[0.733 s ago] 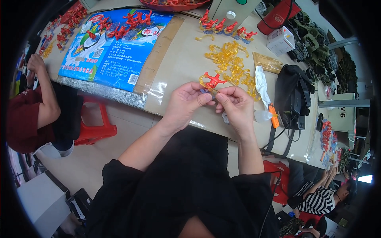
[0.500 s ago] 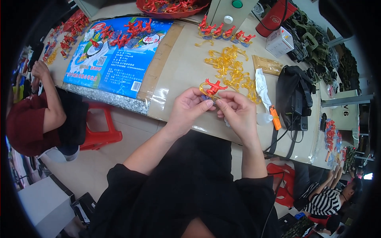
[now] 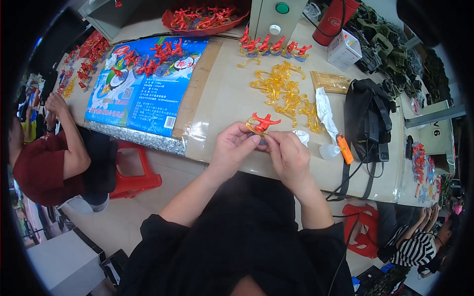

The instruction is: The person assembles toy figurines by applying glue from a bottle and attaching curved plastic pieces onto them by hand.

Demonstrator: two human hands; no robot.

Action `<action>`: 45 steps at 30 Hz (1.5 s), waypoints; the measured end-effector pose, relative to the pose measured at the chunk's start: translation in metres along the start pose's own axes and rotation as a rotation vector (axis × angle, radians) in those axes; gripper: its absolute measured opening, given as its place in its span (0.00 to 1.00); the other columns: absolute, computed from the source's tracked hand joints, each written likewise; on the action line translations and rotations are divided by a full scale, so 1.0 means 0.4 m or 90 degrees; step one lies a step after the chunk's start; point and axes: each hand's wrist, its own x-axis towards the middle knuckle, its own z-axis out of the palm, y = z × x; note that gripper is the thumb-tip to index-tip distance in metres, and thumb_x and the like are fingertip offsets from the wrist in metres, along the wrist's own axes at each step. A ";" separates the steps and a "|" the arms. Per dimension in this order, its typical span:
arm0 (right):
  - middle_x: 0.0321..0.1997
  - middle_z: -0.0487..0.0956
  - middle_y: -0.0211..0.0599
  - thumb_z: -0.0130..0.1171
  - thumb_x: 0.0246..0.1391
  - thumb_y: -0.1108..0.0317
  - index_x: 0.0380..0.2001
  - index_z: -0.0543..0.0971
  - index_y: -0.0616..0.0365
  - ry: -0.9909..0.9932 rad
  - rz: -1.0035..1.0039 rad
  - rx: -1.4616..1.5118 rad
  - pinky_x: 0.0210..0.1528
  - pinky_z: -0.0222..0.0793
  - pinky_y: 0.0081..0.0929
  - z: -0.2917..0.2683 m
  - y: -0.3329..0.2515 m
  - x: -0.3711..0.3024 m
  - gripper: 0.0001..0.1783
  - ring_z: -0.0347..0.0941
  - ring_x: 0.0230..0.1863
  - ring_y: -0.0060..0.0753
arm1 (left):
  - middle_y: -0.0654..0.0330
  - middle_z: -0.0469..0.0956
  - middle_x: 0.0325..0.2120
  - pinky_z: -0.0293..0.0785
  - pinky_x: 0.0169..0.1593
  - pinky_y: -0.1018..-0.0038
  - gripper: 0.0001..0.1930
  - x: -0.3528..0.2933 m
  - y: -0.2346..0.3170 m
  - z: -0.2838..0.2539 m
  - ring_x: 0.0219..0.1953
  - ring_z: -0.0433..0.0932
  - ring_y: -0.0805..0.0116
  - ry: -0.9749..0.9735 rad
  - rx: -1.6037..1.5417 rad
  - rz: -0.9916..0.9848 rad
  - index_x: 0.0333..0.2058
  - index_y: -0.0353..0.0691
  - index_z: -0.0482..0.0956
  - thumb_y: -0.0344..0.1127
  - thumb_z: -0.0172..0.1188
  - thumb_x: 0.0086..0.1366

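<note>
A small red figurine with raised arms, a clear yellow curved piece around it and a bluish base, is pinched between both hands over the table's front edge. My left hand grips its base and yellow part from the left with closed fingers. From the right, the closed fingers of my right hand press on the same base. Fingertips hide most of the base. Beyond the hands lies a loose pile of clear yellow curved pieces. A row of similar red figurines stands behind that pile.
A blue printed sheet carrying red figurines lies left; a red bowl of figurines sits behind. On the right are an orange lighter, small white bottle, black strapped device and white box. Co-workers sit at both sides.
The right hand's fingers have closed in nearer the left hand on the figurine's base. The whole view has shifted slightly, with the figurine still held in both hands.
</note>
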 end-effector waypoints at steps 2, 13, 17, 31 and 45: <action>0.24 0.72 0.35 0.56 0.43 0.77 0.30 0.72 0.61 0.008 -0.003 -0.008 0.22 0.67 0.26 0.005 0.003 -0.006 0.07 0.71 0.23 0.34 | 0.56 0.72 0.35 0.74 0.42 0.71 0.06 -0.003 0.000 -0.001 0.36 0.73 0.71 0.001 0.011 0.001 0.35 0.32 0.67 0.22 0.47 0.58; 0.24 0.72 0.35 0.56 0.43 0.77 0.31 0.71 0.61 0.036 -0.053 -0.035 0.19 0.66 0.24 0.014 0.012 -0.020 0.09 0.70 0.21 0.32 | 0.56 0.72 0.35 0.73 0.42 0.73 0.06 -0.006 -0.002 -0.001 0.37 0.73 0.72 -0.001 0.042 0.016 0.36 0.31 0.67 0.22 0.48 0.58; 0.25 0.71 0.35 0.56 0.43 0.76 0.31 0.71 0.61 0.038 -0.067 -0.044 0.19 0.65 0.24 0.016 0.015 -0.022 0.09 0.70 0.21 0.32 | 0.57 0.73 0.35 0.73 0.42 0.74 0.07 -0.007 -0.006 -0.002 0.37 0.73 0.73 0.006 0.048 0.018 0.36 0.31 0.68 0.22 0.49 0.58; 0.25 0.71 0.36 0.57 0.42 0.76 0.30 0.71 0.61 0.034 -0.057 -0.031 0.19 0.64 0.24 0.021 0.004 -0.031 0.08 0.69 0.21 0.33 | 0.59 0.72 0.33 0.73 0.41 0.76 0.05 -0.015 -0.008 0.005 0.35 0.73 0.75 0.036 0.063 0.050 0.34 0.33 0.69 0.21 0.50 0.57; 0.24 0.71 0.37 0.57 0.41 0.78 0.29 0.71 0.63 0.027 -0.070 -0.010 0.19 0.64 0.24 0.021 -0.009 -0.021 0.09 0.69 0.21 0.33 | 0.60 0.71 0.32 0.73 0.40 0.78 0.04 -0.017 -0.011 0.007 0.35 0.72 0.76 0.049 0.047 0.091 0.31 0.34 0.68 0.21 0.51 0.56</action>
